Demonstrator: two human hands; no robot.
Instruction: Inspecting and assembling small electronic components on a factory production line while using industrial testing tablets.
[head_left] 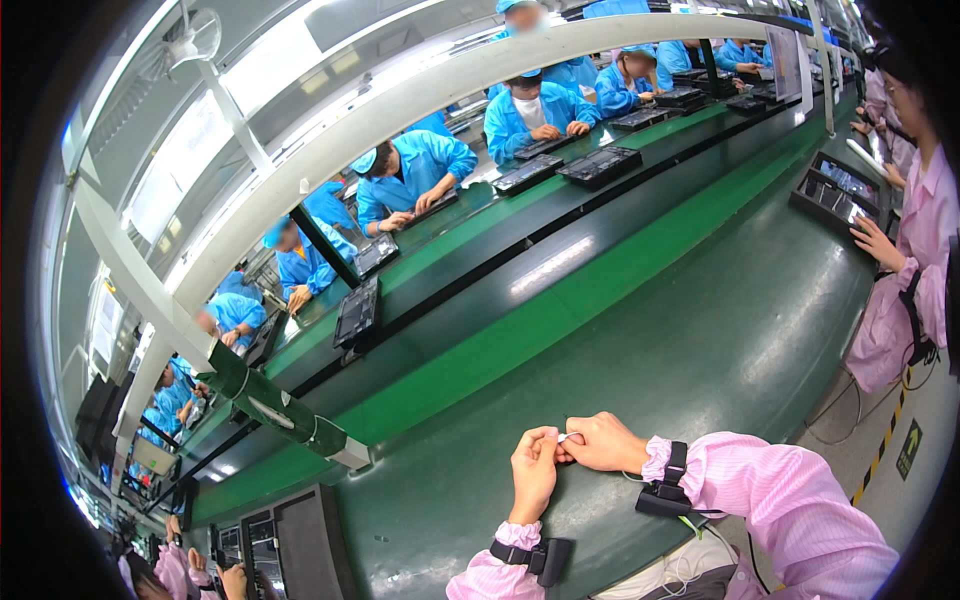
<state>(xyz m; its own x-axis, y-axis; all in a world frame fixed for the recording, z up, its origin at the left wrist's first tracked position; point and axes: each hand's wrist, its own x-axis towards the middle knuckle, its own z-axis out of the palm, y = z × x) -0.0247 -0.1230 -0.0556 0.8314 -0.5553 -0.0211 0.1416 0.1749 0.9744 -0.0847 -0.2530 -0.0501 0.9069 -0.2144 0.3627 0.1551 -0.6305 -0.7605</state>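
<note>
Now you are bringing both hands together over the near edge of the green workbench [700, 340], and they are meeting right in front of you. Your left hand [534, 472] is curling its fingers in, thumb pressing toward the right, and your right hand [603, 443] is closing over from the other side, fingertips pinching down. Between them you are gripping a small white piece [566, 438] (too tiny to tell what it is), and it is sitting just at the point where the two thumbs are touching. Both hands are narrowed to a pinch, not spread at all. You are wearing pink sleeves [790, 500] and a black band on each wrist [665, 490], with a thin cord trailing off the right one. Beyond your hands, the dark conveyor belt [560, 265] is running along the line, carrying black trays [598, 165] past workers in blue coats [410, 175] on the far side. To your right, another person in pink [905, 270] is resting a hand on a black tray [835, 195] of their own.
</note>
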